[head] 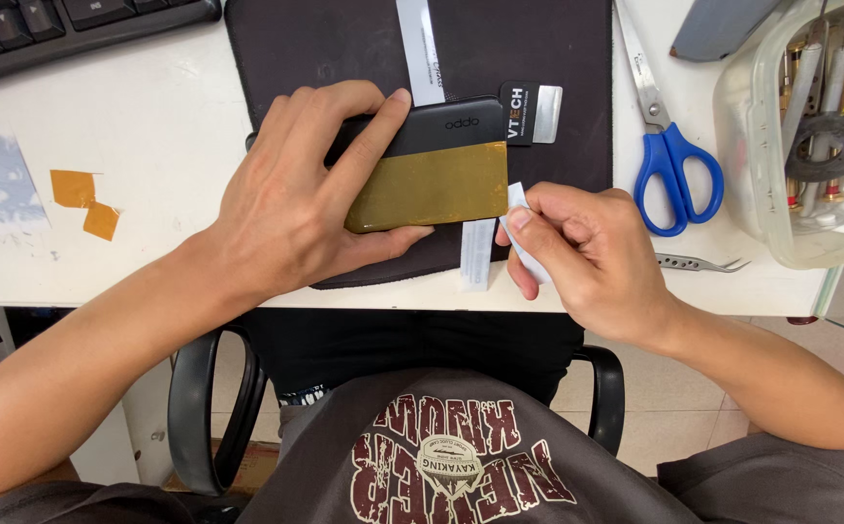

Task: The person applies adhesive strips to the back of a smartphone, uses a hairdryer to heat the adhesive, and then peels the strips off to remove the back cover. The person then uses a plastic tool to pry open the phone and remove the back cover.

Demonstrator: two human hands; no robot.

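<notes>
My left hand point(291, 199) lies over a dark slab-shaped phone battery point(441, 124) on a black mat point(548, 49), fingers pressing its top edge and thumb under its lower edge. A glossy amber-gold film point(432, 184) covers the battery's lower half. My right hand point(587, 252) sits just right of the battery, pinching a small white tab point(524, 247) of paper between thumb and forefinger near the film's right corner. A white strip point(419, 49) runs up the mat from behind the battery, and another white strip point(476, 254) sticks out below it.
Blue-handled scissors point(669, 160) and metal tweezers point(698, 262) lie right of the mat. A clear plastic tub point(781, 194) of tools stands at the far right. A black keyboard point(73, 24) is at the top left. Amber tape scraps point(87, 202) stick to the white desk point(150, 116).
</notes>
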